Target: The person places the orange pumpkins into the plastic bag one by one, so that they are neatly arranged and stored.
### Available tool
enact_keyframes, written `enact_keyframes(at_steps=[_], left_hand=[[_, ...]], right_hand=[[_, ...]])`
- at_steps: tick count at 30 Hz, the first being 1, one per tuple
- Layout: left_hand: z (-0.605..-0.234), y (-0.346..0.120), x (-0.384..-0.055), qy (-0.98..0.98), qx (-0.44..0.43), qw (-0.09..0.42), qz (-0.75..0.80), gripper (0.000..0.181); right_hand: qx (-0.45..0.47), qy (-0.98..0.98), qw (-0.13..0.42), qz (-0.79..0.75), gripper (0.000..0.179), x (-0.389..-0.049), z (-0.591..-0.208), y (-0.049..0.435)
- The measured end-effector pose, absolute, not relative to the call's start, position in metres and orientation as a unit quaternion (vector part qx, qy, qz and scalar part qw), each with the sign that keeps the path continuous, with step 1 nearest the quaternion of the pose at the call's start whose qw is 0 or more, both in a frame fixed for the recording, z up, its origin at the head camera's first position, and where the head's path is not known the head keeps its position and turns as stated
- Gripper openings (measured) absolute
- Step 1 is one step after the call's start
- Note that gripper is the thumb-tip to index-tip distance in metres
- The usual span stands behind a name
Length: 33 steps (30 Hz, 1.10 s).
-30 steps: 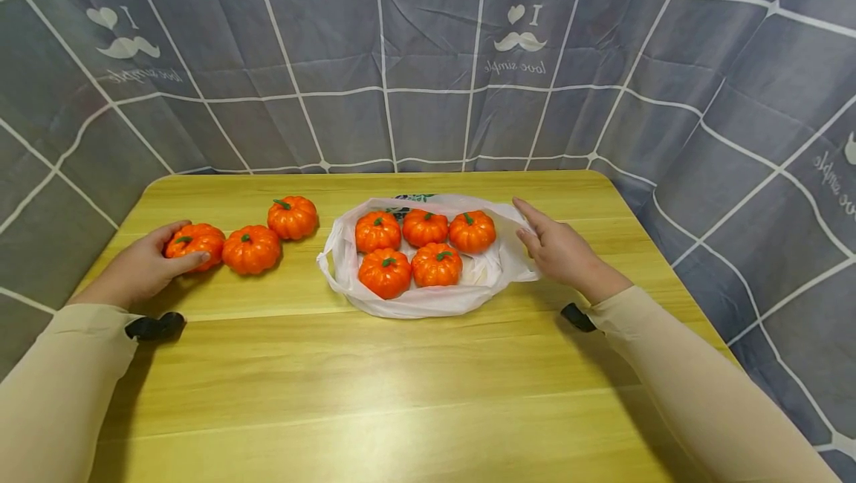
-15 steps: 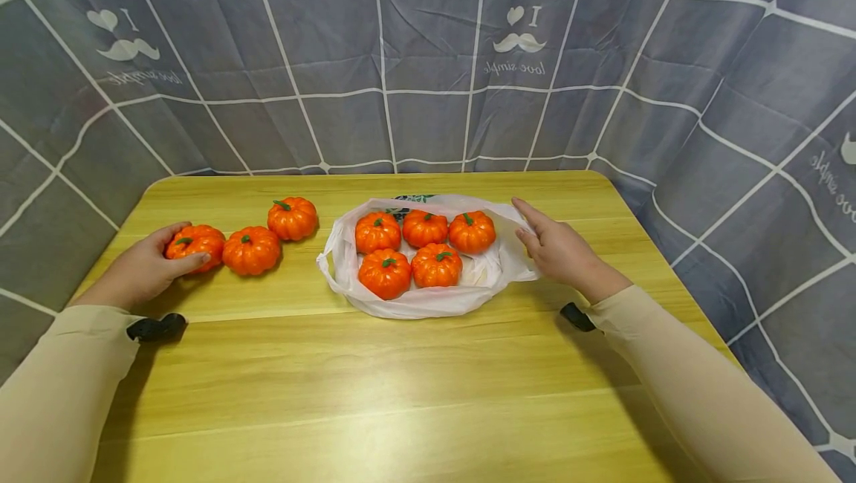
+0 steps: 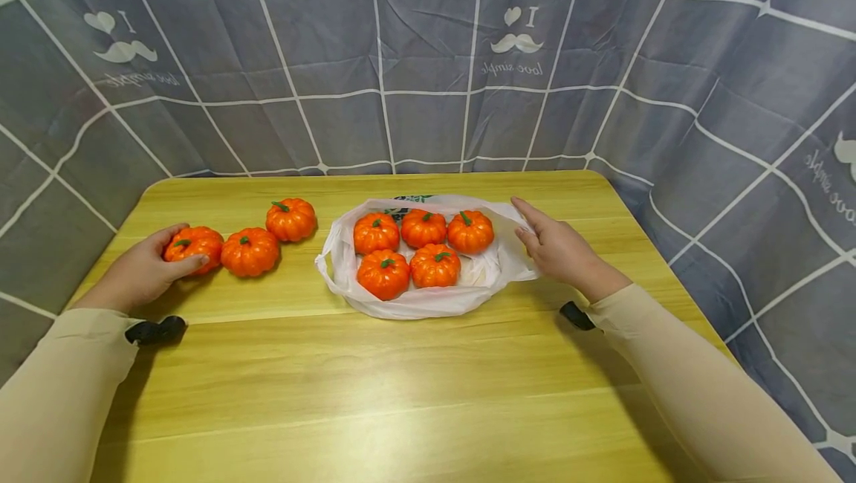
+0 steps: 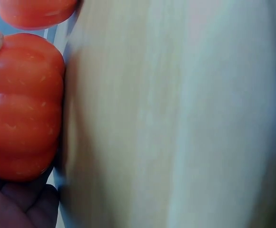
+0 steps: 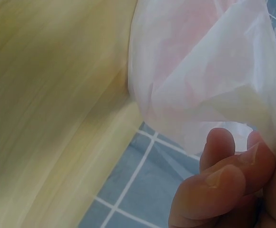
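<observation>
At the table's left, my left hand (image 3: 140, 271) grips a small orange pumpkin (image 3: 195, 254), thumb on the near side and fingers round the far side. Its ribbed side fills the left of the left wrist view, where the pumpkin (image 4: 24, 109) sits between thumb and fingers. Two more pumpkins, a near one (image 3: 250, 252) and a farther one (image 3: 291, 219), stand just to its right. In the middle lies a white plastic bag (image 3: 408, 309), its mouth spread wide, with several pumpkins inside. My right hand (image 3: 565, 251) holds the bag's right edge; curled fingers (image 5: 209, 190) show there in the right wrist view.
The wooden table (image 3: 374, 401) reaches back to a grey curtain (image 3: 428, 59) with white grid lines, which also rises along both sides. Dark straps (image 3: 157, 329) sit at both wrists, below the sleeve cuffs.
</observation>
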<state>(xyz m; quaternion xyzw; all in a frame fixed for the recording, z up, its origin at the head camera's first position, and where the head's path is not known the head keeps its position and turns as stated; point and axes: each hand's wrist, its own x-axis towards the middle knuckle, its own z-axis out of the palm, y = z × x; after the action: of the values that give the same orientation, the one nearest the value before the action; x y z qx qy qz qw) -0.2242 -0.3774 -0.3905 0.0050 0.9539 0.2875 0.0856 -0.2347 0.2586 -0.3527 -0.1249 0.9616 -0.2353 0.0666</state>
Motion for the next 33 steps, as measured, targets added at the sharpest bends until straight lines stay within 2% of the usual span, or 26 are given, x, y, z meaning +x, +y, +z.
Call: enact_keyframes(at_steps=[7, 12, 18, 23, 26, 29, 33], left_hand=[[-0.391, -0.38, -0.225, 0.959, 0.019, 0.072, 0.275, 0.09], [-0.381, -0.383, -0.223, 0.958, 0.012, 0.035, 0.283, 0.089], [-0.347, -0.365, -0.223, 0.947, -0.011, -0.03, 0.32, 0.088], [-0.319, -0.31, -0.223, 0.921, 0.046, -0.069, 0.381, 0.081], [-0.308, -0.263, -0.222, 0.904, 0.09, -0.065, 0.414, 0.078], [-0.301, -0.215, -0.219, 0.891, 0.132, -0.041, 0.432, 0.077], [-0.303, -0.155, -0.219, 0.876, 0.179, 0.018, 0.447, 0.08]], right_hand=[[-0.12, 0.962, 0.072, -0.235, 0.063, -0.234, -0.351, 0.26], [-0.12, 0.962, 0.071, -0.234, 0.063, -0.234, -0.349, 0.26], [-0.12, 0.961, 0.068, -0.238, 0.063, -0.234, -0.348, 0.26], [-0.119, 0.962, 0.066, -0.238, 0.063, -0.232, -0.347, 0.259], [-0.118, 0.961, 0.071, -0.241, 0.064, -0.231, -0.345, 0.258], [-0.116, 0.96, 0.077, -0.244, 0.063, -0.231, -0.344, 0.258], [-0.114, 0.961, 0.077, -0.241, 0.063, -0.231, -0.345, 0.257]])
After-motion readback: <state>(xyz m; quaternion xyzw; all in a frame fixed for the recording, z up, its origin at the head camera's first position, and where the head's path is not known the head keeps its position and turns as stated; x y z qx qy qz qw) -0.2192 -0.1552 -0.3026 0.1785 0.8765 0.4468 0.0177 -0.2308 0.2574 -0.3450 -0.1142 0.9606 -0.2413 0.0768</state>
